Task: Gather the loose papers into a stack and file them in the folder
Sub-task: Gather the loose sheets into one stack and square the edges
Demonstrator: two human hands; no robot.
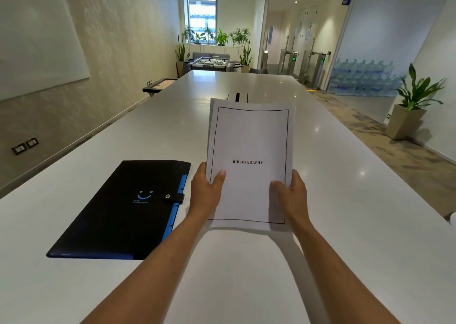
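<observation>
A stack of white papers (249, 138) is held upright above the white table (345, 200), its top sheet printed with a black border and the word BIBLIOGRAPHY. My left hand (206, 190) grips the stack's lower left edge, thumb on the front. My right hand (292, 193) grips the lower right edge the same way. A black folder (123, 210) with blue edging and a snap strap lies shut and flat on the table, left of the papers and apart from them.
The long table runs far ahead, with a cable slot (238, 96) behind the papers. A potted plant (409, 106) stands on the floor at right. A white rounded object (452, 219) sits at the table's right edge.
</observation>
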